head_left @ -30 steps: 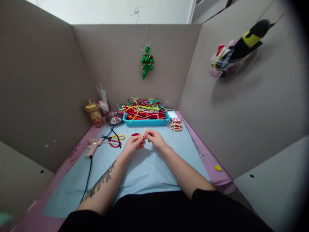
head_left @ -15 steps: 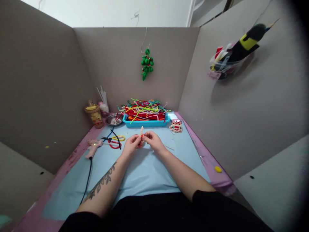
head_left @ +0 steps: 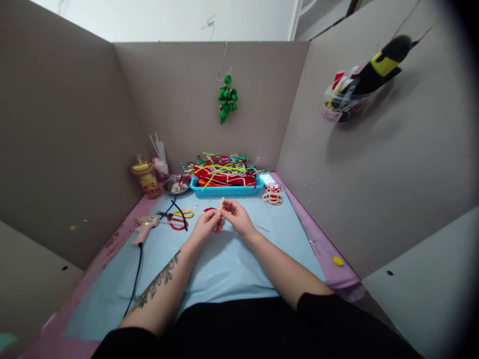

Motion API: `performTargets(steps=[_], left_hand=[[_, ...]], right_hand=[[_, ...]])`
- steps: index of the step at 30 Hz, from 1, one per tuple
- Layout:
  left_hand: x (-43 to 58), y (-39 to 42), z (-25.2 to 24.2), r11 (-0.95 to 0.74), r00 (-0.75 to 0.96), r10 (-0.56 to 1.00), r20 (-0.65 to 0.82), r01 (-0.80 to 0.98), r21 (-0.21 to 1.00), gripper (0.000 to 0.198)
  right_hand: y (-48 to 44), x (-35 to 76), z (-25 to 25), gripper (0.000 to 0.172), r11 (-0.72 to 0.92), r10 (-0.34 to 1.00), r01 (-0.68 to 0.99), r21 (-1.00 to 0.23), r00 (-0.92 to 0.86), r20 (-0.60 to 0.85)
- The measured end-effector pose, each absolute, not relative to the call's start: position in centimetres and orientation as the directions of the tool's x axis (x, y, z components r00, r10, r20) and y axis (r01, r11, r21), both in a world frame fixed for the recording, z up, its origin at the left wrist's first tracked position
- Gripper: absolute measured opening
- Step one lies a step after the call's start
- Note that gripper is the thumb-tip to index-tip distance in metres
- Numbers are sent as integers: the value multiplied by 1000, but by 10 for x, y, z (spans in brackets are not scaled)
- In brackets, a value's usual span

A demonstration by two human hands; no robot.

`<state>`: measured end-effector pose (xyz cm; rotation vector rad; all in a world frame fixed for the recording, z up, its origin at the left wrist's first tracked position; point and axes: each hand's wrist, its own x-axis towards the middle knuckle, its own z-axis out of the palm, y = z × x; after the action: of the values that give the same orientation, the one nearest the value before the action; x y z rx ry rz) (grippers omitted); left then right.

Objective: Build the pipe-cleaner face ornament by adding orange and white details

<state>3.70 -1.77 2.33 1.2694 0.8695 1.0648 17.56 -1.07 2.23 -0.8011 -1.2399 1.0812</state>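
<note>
Small cream-and-orange piece (head_left: 222,203) mostly hidden between the bare left hand (head_left: 207,222) and bare right hand (head_left: 238,217)

Its full shape cannot be told. A red thing (head_left: 210,210) is partly covered by the left hand. White bits (head_left: 178,188) in the round silver metal bowl (head_left: 166,190) are too small to identify. Pixelation blurs a white patch (head_left: 269,180). The bottom edge cuts off the black clothing (head_left: 232,329).

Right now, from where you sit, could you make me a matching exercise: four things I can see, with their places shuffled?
1. Cream-and-orange piece
2. Green ornament
3. Pink glue gun
4. Yellow disc

A. Hanging against the back panel
B. On the pink surface at the right
C. Held between the left hand and right hand
D. Left of the scissors

Pairs: 1-C, 2-A, 3-D, 4-B
</note>
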Motion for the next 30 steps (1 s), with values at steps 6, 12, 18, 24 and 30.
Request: performTargets(steps=[6, 12, 18, 24, 30], left_hand=[[33, -16, 26, 83, 369, 929, -16, -164, 983, 37], [31, -16, 27, 114, 421, 907, -28, -180, 977, 41], [33, -15, 27, 180, 413, 909, -57, -265, 947, 52], [32, -16, 30, 129, 296, 954, -47, -266, 955, 48], [34, -14, 26, -18, 217, 975, 52, -155, 988, 43]], right_hand=[[-9, 184, 25, 41, 231, 938, -341, -911, -169, 301], [-7, 190, 25, 18, 299, 951, -123, -946, -47, 306], [-11, 186, 27, 17, 337, 941, 34, -941, 30, 338], [-10, 188, 29, 25, 263, 949, 14, -965, 176, 261], [-13, 186, 30, 26, 286, 938, -1, -958, 205, 280]])
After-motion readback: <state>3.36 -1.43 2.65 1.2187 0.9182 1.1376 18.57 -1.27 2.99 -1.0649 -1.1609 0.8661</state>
